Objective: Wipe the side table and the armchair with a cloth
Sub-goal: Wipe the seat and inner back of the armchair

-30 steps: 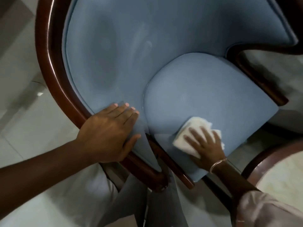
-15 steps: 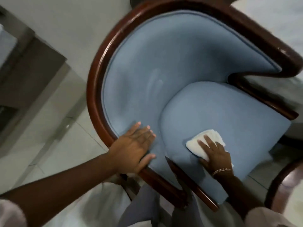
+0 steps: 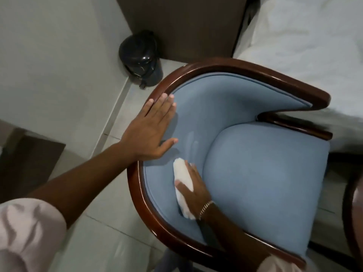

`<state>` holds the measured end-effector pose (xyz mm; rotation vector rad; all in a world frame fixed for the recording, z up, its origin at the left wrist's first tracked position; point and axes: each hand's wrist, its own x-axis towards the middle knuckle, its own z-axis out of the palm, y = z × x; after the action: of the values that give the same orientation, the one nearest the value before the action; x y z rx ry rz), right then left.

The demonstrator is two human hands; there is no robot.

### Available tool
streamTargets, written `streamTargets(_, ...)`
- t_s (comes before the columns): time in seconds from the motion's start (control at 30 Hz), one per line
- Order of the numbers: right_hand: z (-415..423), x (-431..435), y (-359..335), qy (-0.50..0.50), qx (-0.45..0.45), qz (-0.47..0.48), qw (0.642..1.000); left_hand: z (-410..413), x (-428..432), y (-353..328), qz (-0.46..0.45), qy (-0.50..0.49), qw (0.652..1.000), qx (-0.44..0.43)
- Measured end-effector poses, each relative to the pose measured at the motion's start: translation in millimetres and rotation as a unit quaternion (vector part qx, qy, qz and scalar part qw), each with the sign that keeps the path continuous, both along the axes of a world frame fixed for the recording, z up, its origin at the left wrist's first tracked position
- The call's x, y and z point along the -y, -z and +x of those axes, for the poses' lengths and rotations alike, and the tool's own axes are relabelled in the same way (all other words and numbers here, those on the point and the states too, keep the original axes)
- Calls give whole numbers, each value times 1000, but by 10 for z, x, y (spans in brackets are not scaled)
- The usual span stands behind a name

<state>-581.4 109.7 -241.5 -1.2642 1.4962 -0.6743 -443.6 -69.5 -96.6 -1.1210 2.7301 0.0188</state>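
The armchair (image 3: pixel 261 173) has blue upholstery and a curved dark wooden frame (image 3: pixel 245 68). My right hand (image 3: pixel 193 188) presses a white cloth (image 3: pixel 182 179) against the inner side of the near armrest, beside the seat cushion. My left hand (image 3: pixel 151 130) lies flat with fingers spread on the curved wooden rim and the blue padding at the chair's left side. The dark rounded edge of the side table (image 3: pixel 348 213) shows at the right border.
A small black pedal bin (image 3: pixel 142 57) stands on the tiled floor behind the chair, against a dark wooden panel (image 3: pixel 182 24). A bed with white linen (image 3: pixel 306 46) lies right behind the chair back. A dark furniture piece (image 3: pixel 29 160) sits at the left.
The view has pulled back and tilted up, showing the whole chair, the bin and the bed. My right hand moved the cloth from the seat cushion to the inner armrest. My left hand slid further along the rim.
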Motion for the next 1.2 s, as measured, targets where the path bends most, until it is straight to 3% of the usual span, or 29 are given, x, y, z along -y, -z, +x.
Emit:
streamTargets(0.07, 184, 472, -90, 150, 12, -20, 988, 2, 23, 33, 8, 7, 1000, -21)
streamTargets(0.17, 156, 1254, -68, 343, 25, -29, 938, 53, 22, 90, 14, 18, 998, -56)
streamTargets(0.23, -4, 1325, 242, 363, 40, -5, 931, 51, 32, 118, 23, 19, 997, -69)
streamTargets(0.3, -51, 996, 502, 338, 80, 79, 934, 49, 40, 111, 39, 11, 995, -90)
streamTargets(0.4, 60, 498, 422, 298, 84, 150, 939, 70, 59, 83, 67, 4, 988, -138)
streamTargets(0.5, 366, 618, -29, 279, 76, -17, 957, 73, 57, 84, 85, 2, 984, -160)
streamTargets(0.57, 510, 1008, -243, 324, 49, -94, 940, 73, 66, 93, 82, 1, 982, -169)
streamTargets(0.7, 67, 1842, -90, 459, 1, -140, 877, 101, 51, 113, 83, 7, 977, -199)
streamTargets(0.77, -142, 1879, 250, 488, 3, -115, 865, 105, 58, 105, 87, 5, 975, -204)
streamTargets(0.87, -103, 1483, 607, 462, 56, 27, 884, 98, 56, 123, 84, 0, 977, -195)
streamTargets(0.93, 19, 1177, 584, 402, 59, 67, 911, 102, 59, 145, 76, 7, 981, -181)
streamTargets(1.1, 391, 724, -228, 253, 52, -35, 965, 106, 45, 177, 67, -5, 977, -204)
streamTargets(1.17, 465, 699, -651, 250, 94, -49, 963, 53, -64, 71, 108, -122, 938, -305)
streamTargets(1.2, 473, 735, -855, 260, 120, -56, 957, 44, -135, -4, 149, -224, 885, -380)
